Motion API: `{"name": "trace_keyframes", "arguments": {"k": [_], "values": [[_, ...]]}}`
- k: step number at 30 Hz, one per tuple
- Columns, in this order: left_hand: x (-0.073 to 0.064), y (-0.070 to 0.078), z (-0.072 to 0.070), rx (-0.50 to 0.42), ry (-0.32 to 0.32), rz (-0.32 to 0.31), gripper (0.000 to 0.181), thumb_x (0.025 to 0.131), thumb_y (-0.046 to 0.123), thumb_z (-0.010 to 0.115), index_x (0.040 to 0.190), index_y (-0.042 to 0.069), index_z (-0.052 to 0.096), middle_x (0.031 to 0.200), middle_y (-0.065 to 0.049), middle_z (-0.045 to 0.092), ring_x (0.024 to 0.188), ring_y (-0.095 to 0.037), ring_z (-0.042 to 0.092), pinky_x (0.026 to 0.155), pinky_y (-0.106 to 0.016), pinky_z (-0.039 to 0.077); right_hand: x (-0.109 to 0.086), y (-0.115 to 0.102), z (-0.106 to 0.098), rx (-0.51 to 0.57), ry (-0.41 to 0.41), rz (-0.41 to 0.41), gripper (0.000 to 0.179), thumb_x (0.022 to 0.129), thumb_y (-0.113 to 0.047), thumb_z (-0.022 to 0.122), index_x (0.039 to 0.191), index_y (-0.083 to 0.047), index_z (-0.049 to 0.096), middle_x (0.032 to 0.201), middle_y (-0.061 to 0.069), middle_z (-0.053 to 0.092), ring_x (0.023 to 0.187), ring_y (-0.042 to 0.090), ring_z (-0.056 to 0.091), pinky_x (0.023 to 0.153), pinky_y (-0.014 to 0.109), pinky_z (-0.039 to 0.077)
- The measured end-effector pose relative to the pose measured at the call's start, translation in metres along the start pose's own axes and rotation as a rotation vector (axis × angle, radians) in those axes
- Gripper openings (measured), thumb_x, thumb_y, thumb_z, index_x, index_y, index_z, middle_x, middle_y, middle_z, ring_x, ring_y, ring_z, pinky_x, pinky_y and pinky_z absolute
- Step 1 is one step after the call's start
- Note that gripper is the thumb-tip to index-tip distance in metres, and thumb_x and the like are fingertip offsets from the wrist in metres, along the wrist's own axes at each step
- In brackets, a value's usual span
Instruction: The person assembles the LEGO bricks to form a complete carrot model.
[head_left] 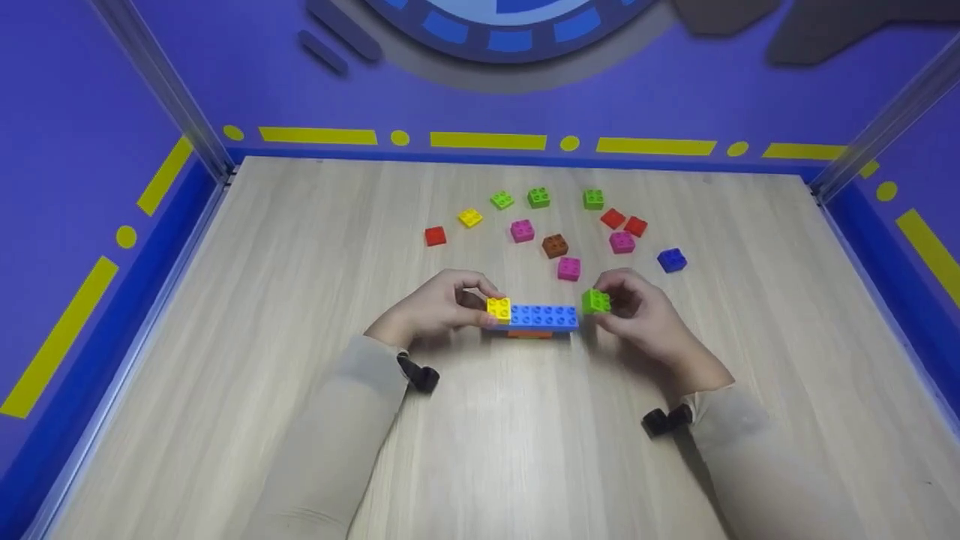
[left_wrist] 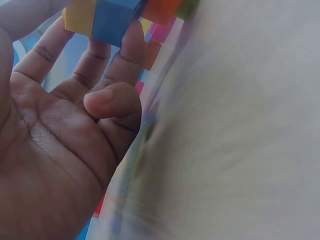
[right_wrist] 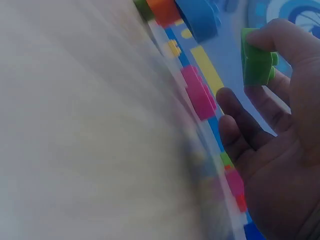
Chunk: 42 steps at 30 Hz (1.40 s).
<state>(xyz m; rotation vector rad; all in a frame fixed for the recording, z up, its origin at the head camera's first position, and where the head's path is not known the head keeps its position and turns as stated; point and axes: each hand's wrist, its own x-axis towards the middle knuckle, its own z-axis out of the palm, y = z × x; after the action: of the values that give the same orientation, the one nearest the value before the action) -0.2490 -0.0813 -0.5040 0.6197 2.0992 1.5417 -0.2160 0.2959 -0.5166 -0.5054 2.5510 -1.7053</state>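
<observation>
A long blue building brick rests on an orange brick, with a green piece below that. On the blue brick's left end sits a yellow brick. My left hand grips this end, thumb in front and fingers behind. Just off the blue brick's right end, my right hand pinches a green brick between thumb and fingers. That green brick is apart from the blue one, its studs turned toward the palm in the right wrist view.
Loose bricks lie behind the hands: a brown brick, a dark blue brick, a yellow piece, a red piece, and several pink and green ones. Blue-purple panels wall in the wooden table at the back and sides.
</observation>
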Motion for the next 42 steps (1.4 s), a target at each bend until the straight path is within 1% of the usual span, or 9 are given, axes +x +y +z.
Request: {"name": "trace_keyframes", "arguments": {"k": [5,8,12,17,24,28,31,38,42], "values": [[0.0,0.0,0.0,0.01,0.005,0.0,0.031,0.096,0.015,0.091,0.126,0.015,0.082,0.144,-0.006,0.076,0.104,-0.017,0.073,0.074,-0.025,0.051,-0.001,-0.007,0.014,0.051,-0.051,-0.035,0.037,0.093,0.004,0.086,0.126,0.004,0.069,0.126,0.003,0.069,0.12,0.013,0.068,0.107,0.018,0.055],[0.0,0.0,0.0,0.008,0.007,-0.006,0.031,0.096,0.015,0.092,0.125,0.016,0.082,0.143,-0.005,0.076,0.103,-0.017,0.072,0.073,-0.025,0.05,-0.001,-0.01,0.019,0.069,-0.057,-0.022,0.038,0.093,0.004,0.086,0.126,0.006,0.069,0.128,0.001,0.069,0.124,0.012,0.068,0.109,0.019,0.055],[0.001,-0.001,0.0,0.003,0.009,-0.012,0.031,0.095,0.014,0.092,0.125,0.015,0.082,0.142,-0.005,0.076,0.103,-0.017,0.073,0.074,-0.025,0.05,-0.002,-0.013,0.024,0.066,-0.046,0.03,0.037,0.094,0.0,0.088,0.126,0.0,0.071,0.131,0.004,0.069,0.123,0.012,0.069,0.108,0.021,0.055],[0.002,-0.001,0.001,-0.005,0.004,-0.019,0.031,0.096,0.013,0.091,0.126,0.013,0.082,0.143,-0.007,0.076,0.104,-0.017,0.075,0.072,-0.023,0.051,-0.003,-0.016,0.027,0.049,-0.047,0.068,0.037,0.096,-0.004,0.088,0.13,0.0,0.073,0.133,0.008,0.07,0.12,0.015,0.071,0.106,0.022,0.056],[0.002,-0.001,0.0,0.006,0.003,-0.017,0.032,0.095,0.013,0.092,0.127,0.015,0.082,0.145,-0.006,0.075,0.107,-0.018,0.076,0.076,-0.025,0.053,-0.003,-0.019,0.03,0.061,-0.056,0.155,0.038,0.097,-0.008,0.089,0.131,-0.003,0.074,0.138,0.011,0.069,0.122,0.025,0.073,0.102,0.024,0.06],[0.001,-0.001,0.0,0.017,0.004,-0.013,0.032,0.096,0.014,0.091,0.127,0.015,0.082,0.145,-0.006,0.075,0.112,-0.021,0.077,0.083,-0.028,0.055,-0.002,-0.021,0.032,0.151,-0.081,0.187,0.037,0.099,-0.004,0.085,0.133,0.001,0.072,0.135,0.011,0.069,0.101,0.026,0.079,0.088,0.028,0.066],[0.001,-0.002,0.0,0.027,0.007,-0.011,0.032,0.096,0.014,0.091,0.127,0.016,0.082,0.145,-0.006,0.075,0.114,-0.022,0.078,0.084,-0.028,0.056,-0.002,-0.023,0.034,0.202,-0.094,0.2,0.034,0.1,-0.002,0.083,0.132,0.002,0.071,0.134,0.012,0.068,0.086,0.024,0.079,0.081,0.03,0.066],[0.0,-0.001,0.001,0.017,0.004,-0.001,0.032,0.096,0.012,0.091,0.127,0.013,0.082,0.144,-0.007,0.076,0.11,-0.019,0.075,0.082,-0.027,0.054,0.0,-0.025,0.037,0.221,-0.092,0.241,0.03,0.1,-0.001,0.083,0.127,0.001,0.071,0.13,0.009,0.067,0.084,0.02,0.075,0.075,0.029,0.065],[0.0,0.001,-0.001,0.018,-0.002,-0.006,0.033,0.097,0.013,0.09,0.129,0.014,0.082,0.145,-0.007,0.075,0.107,-0.017,0.074,0.075,-0.024,0.053,0.002,-0.029,0.038,0.25,-0.085,0.289,0.027,0.099,0.001,0.082,0.123,-0.001,0.069,0.127,0.007,0.066,0.081,0.02,0.071,0.072,0.028,0.063]]}}
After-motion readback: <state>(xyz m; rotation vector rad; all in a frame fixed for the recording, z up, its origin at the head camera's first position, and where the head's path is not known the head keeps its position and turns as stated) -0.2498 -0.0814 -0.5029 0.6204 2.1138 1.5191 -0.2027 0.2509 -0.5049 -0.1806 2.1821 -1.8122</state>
